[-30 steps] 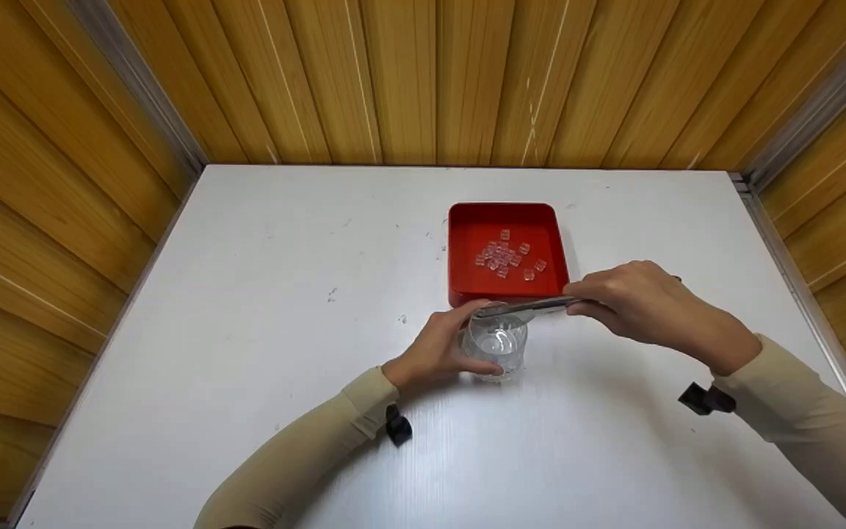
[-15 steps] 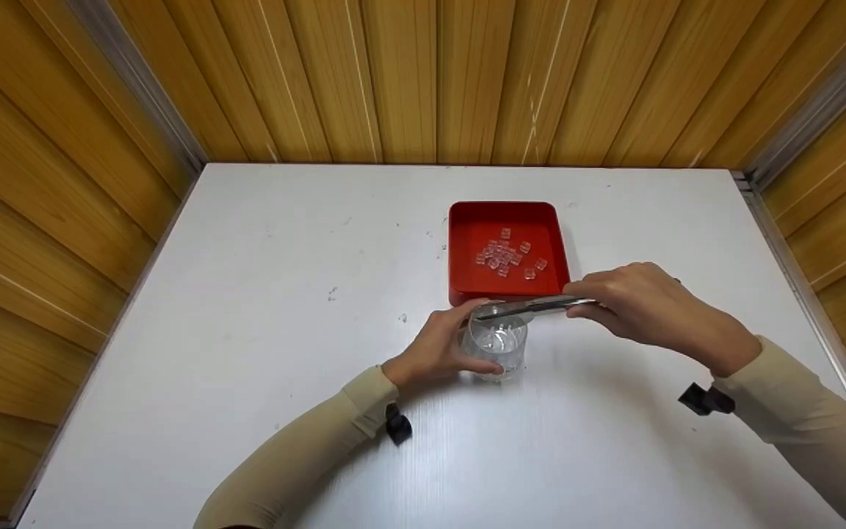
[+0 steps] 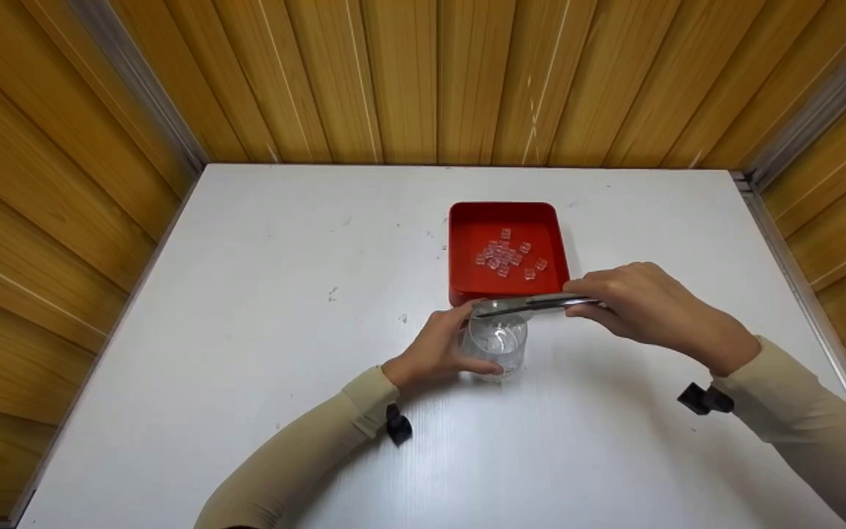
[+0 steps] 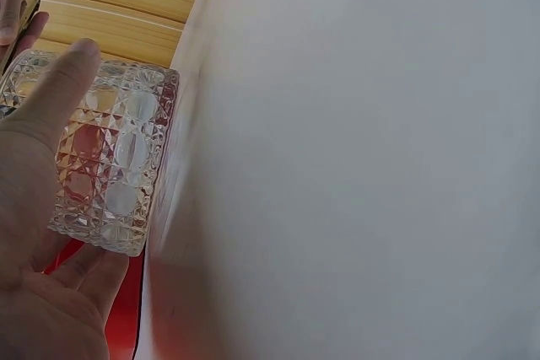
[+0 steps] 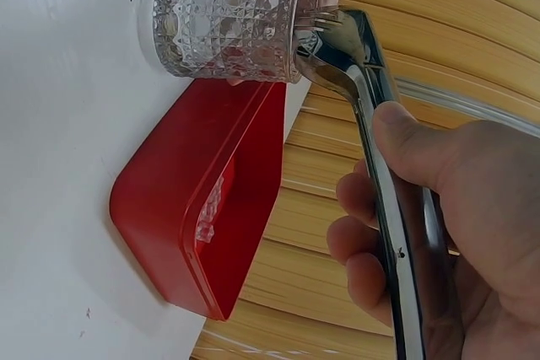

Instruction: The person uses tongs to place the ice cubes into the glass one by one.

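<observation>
A clear cut-pattern glass tumbler (image 3: 500,349) stands upright on the white table, its faceted wall (image 4: 110,149) large in the left wrist view. My left hand (image 3: 438,349) grips it from the left, thumb on the near side and fingers on the far side. My right hand (image 3: 643,308) holds metal tongs (image 3: 551,303) almost level, thumb along one arm and fingers wrapped round the other. In the right wrist view the tongs' fork-toothed tips (image 5: 329,31) are at the mouth of the tumbler. No cube shows between those tips.
Just behind the tumbler sits a square red tray (image 3: 460,286) with several small clear cubes (image 3: 500,256) spread over its floor. Wood-patterned panels (image 3: 401,81) rise along the back and both sides of the white table (image 3: 283,294).
</observation>
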`<control>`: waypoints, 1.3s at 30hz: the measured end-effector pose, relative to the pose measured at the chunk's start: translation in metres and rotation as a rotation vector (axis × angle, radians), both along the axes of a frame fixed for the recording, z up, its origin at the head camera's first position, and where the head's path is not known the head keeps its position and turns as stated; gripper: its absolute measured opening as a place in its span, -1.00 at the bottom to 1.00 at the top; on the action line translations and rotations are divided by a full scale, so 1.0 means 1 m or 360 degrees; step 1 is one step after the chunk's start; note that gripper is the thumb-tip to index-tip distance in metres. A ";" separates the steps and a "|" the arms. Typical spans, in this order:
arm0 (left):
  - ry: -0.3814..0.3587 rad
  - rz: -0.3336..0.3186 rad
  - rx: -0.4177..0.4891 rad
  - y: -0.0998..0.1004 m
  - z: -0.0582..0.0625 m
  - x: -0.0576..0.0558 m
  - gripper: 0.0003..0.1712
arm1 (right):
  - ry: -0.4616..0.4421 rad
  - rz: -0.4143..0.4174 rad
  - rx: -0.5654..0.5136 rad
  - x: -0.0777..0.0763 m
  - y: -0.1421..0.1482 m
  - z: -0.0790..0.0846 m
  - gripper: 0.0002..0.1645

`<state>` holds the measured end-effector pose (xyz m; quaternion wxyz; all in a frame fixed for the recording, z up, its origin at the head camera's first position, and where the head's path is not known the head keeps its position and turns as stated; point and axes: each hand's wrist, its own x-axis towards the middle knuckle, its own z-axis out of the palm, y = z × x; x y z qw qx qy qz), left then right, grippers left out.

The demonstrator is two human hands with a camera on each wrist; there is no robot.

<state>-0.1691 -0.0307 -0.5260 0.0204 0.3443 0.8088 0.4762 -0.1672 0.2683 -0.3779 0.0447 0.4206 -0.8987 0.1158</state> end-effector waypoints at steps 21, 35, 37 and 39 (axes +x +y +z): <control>-0.0016 0.0017 -0.0016 -0.001 0.001 0.000 0.10 | 0.0054 0.0028 -0.0024 -0.013 0.005 0.008 -0.64; -0.0023 0.0015 -0.0052 0.001 0.003 0.000 0.05 | 0.0115 0.0038 -0.0031 -0.037 0.008 0.014 -0.77; -0.0031 0.0013 -0.0048 0.001 0.004 0.001 0.04 | 0.0115 0.0033 -0.0024 -0.041 0.008 0.014 -0.77; -0.0052 0.0004 -0.0038 0.001 0.005 0.002 0.03 | 0.0108 0.0022 -0.0015 -0.045 0.007 0.015 -0.77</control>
